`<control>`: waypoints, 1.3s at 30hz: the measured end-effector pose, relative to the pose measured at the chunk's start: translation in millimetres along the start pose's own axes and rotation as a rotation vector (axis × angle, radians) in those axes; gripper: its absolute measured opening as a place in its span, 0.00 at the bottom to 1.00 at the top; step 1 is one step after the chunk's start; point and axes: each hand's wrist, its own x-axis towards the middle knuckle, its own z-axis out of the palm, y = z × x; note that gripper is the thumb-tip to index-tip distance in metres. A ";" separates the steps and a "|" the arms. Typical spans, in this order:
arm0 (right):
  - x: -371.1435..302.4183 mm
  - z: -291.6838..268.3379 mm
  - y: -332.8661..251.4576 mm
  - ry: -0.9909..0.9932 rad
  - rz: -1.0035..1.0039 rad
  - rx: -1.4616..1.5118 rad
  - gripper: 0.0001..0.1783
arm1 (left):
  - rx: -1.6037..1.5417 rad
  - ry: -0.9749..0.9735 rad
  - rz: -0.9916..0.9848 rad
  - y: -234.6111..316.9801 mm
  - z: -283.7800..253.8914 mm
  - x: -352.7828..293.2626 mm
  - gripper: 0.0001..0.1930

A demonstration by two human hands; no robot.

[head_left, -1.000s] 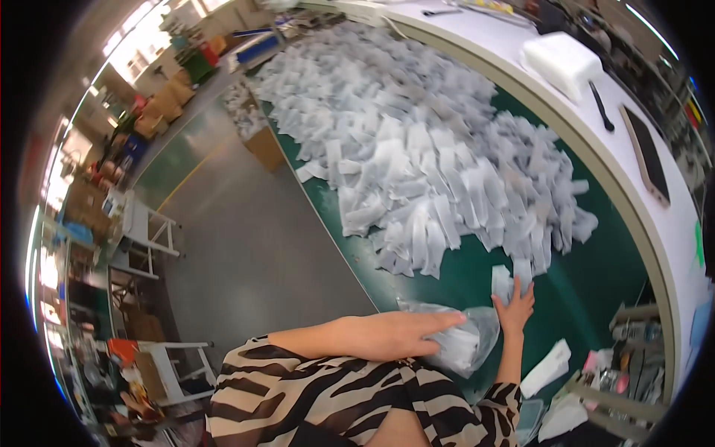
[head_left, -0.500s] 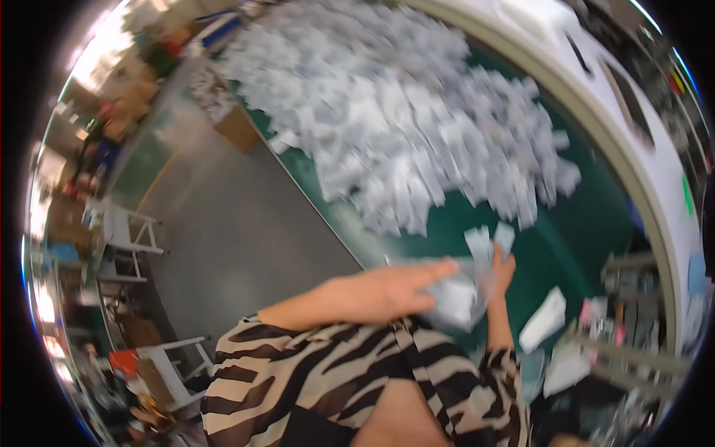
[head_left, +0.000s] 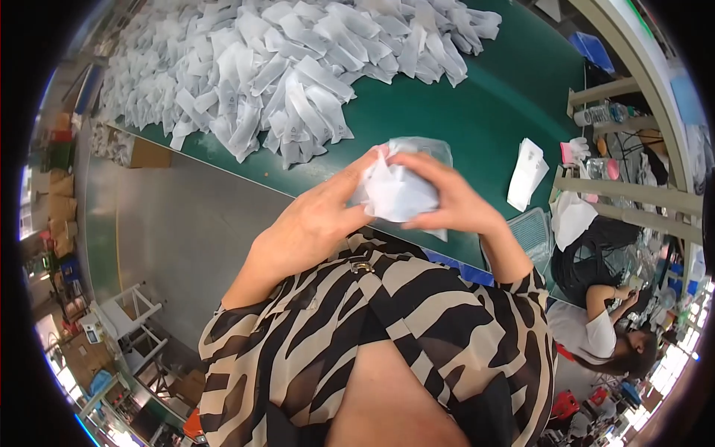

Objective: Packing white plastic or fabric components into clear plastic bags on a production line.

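Between my two hands, above the near edge of the green table, is a clear plastic bag [head_left: 426, 146] with a bundle of white sachets [head_left: 402, 195] bunched inside or against it. My left hand [head_left: 316, 216] grips the bundle from the left, fingers curled along its side. From the right, my right hand [head_left: 456, 195] closes round it with thumb below and fingers above. Its exact contents are hidden by the folds. Beyond my hands spreads a large pile of flat white sachets [head_left: 290, 45].
A stack of white slips [head_left: 528, 175] lies on the green table [head_left: 477, 112] to the right. Past it are a shelf frame [head_left: 611, 195], a plastic bottle [head_left: 602, 113] and black cords [head_left: 596, 257]. A co-worker [head_left: 596, 328] sits lower right. White stools [head_left: 130, 320] stand left.
The view has swung, so the pile now appears further left. My right hand has come from the loose sachets beyond the bag to its side; both hands now clasp the bundle.
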 end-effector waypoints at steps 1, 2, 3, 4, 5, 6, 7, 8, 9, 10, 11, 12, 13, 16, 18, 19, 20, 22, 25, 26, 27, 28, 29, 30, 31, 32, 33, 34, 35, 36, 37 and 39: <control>3.6 7.3 2.6 0.005 0.002 -0.001 0.50 | -0.002 -0.002 0.004 3.3 -0.5 0.0 0.08; 6.7 14.0 6.5 -0.023 0.096 -0.162 0.48 | 0.015 0.005 0.017 6.2 -0.9 0.8 0.07; 8.7 19.0 9.9 -0.051 0.192 -0.322 0.47 | 0.032 0.014 0.030 8.6 -1.4 1.9 0.06; 11.7 22.0 11.6 -0.086 0.281 -0.483 0.46 | 0.054 0.026 0.036 9.4 -3.1 0.8 0.06; 11.4 21.8 12.9 -0.087 0.280 -0.483 0.46 | 0.055 0.026 0.035 8.8 -4.4 -1.0 0.06; 9.1 19.2 14.7 -0.094 0.266 -0.556 0.45 | 0.057 0.019 0.033 7.3 -6.1 -3.2 0.06; 6.0 15.7 16.6 -0.101 0.252 -0.628 0.44 | 0.057 0.011 0.031 5.7 -7.7 -5.2 0.06; 3.4 12.6 18.2 -0.108 0.238 -0.700 0.43 | 0.058 0.003 0.029 4.6 -8.6 -6.6 0.06; 0.8 10.3 18.8 -0.110 0.235 -0.699 0.43 | 0.059 0.003 0.026 4.9 -9.7 -7.3 0.06; -3.0 8.5 18.6 -0.131 0.195 -0.716 0.43 | 0.053 -0.002 0.023 5.9 -10.9 -7.5 0.06; -6.7 7.8 17.7 -0.151 0.155 -0.732 0.43 | 0.047 -0.008 0.019 6.9 -12.1 -7.6 0.06; -8.7 8.5 16.2 -0.170 0.114 -0.747 0.44 | 0.041 -0.014 0.016 7.1 -12.7 -7.7 0.06; -8.8 10.5 12.5 -0.173 0.110 -0.746 0.44 | 0.044 -0.014 0.012 6.8 -13.0 -7.9 0.06; -4.8 19.4 -3.9 -0.084 -0.025 -0.930 0.38 | 0.058 -0.001 0.018 4.9 -14.2 -6.4 0.07; 2.4 39.7 11.3 -0.076 -0.047 -0.973 0.36 | 0.059 -0.004 0.026 4.8 -12.0 -5.2 0.07; 6.7 51.0 24.4 -0.070 -0.068 -1.014 0.35 | 0.059 -0.008 0.031 5.0 -10.9 -4.3 0.07; 7.9 56.6 32.5 -0.063 -0.089 -1.055 0.34 | 0.060 -0.012 0.038 5.5 -10.7 -3.1 0.07; 1.3 64.9 36.9 -0.093 -0.088 -1.097 0.32 | 0.062 -0.021 0.018 4.8 -13.5 -7.5 0.07; -8.5 66.1 28.7 -0.138 -0.045 -1.081 0.38 | 0.049 -0.048 -0.004 0.9 -18.3 -18.2 0.07; -9.0 60.6 26.1 -0.150 -0.060 -1.001 0.36 | 0.080 -0.061 0.012 0.4 -20.5 -21.0 0.07; -9.5 54.2 23.6 -0.162 -0.073 -0.922 0.35 | 0.110 -0.073 0.029 -0.1 -22.1 -23.0 0.08; -9.9 46.8 20.4 -0.173 -0.086 -0.843 0.33 | 0.139 -0.086 0.047 0.2 -22.6 -23.0 0.09; -8.4 35.5 17.3 -0.176 -0.087 -0.846 0.33 | 0.139 -0.081 0.046 2.0 -21.8 -22.4 0.09; -4.2 19.8 13.3 -0.157 -0.018 -0.728 0.30 | 0.110 -0.115 -0.017 4.9 -22.2 -21.2 0.10; 0.8 4.7 7.2 -0.139 0.048 -0.608 0.28 | 0.082 -0.148 -0.082 8.7 -24.3 -20.4 0.11; 2.9 -6.2 1.3 -0.118 0.118 -0.487 0.25 | 0.051 -0.185 -0.144 9.2 -25.6 -18.4 0.12; 3.4 -14.1 -6.7 -0.118 0.119 -0.488 0.25 | 0.050 -0.184 -0.143 9.6 -25.2 -12.8 0.12; 4.7 -21.7 -15.9 -0.060 0.026 -0.629 0.25 | 0.068 -0.125 -0.094 10.9 -23.0 -4.0 0.13; 5.7 -28.2 -22.9 0.000 -0.070 -0.769 0.24 | 0.087 -0.065 -0.045 11.3 -20.6 5.0 0.14; 4.8 -32.7 -24.2 0.063 -0.168 -0.903 0.23 | 0.108 -0.010 0.003 10.3 -19.2 11.1 0.15; 0.6 -33.5 -21.0 0.062 -0.170 -0.899 0.23 | 0.109 -0.012 0.000 6.0 -19.0 14.1 0.15; -16.1 -28.4 -14.1 -0.075 -0.142 -0.660 0.18 | 0.078 -0.185 0.061 -5.2 -18.5 17.6 0.14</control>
